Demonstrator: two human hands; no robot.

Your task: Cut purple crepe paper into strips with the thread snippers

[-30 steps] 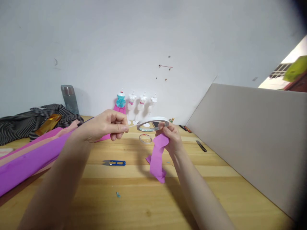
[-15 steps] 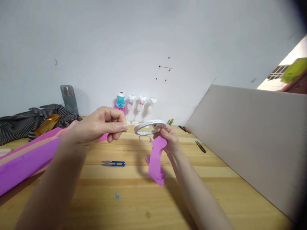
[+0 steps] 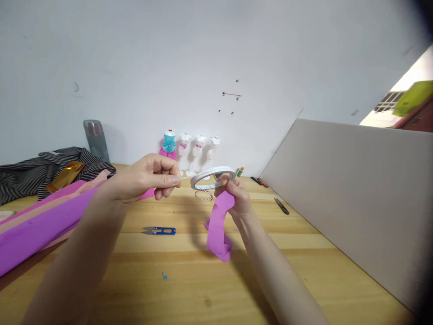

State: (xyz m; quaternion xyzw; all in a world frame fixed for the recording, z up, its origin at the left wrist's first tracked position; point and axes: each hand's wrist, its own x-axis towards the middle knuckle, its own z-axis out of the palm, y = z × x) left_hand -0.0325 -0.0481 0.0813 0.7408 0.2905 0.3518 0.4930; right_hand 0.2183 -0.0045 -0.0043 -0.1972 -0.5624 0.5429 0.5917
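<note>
Above the wooden table (image 3: 189, 280) my right hand (image 3: 238, 198) grips a thin white roll of tape (image 3: 212, 177) together with a strip of purple paper (image 3: 218, 225) that hangs down to the tabletop. My left hand (image 3: 149, 178) pinches the free end of the tape just left of the roll, with a short length stretched between them. A second small tape ring (image 3: 204, 196) lies on the table right below the roll.
Blue thread snips (image 3: 159, 230) lie left of the strip. Rolls of purple and pink paper (image 3: 37, 221) stretch along the left. At the back stand several small dress-form figures (image 3: 189, 151), a grey flask (image 3: 95, 140) and striped cloth (image 3: 40, 171). A grey board (image 3: 355, 189) walls the right.
The two hands have barely shifted. The tape roll came slightly closer to my left hand and tilted a little; the purple strip hangs as before.
</note>
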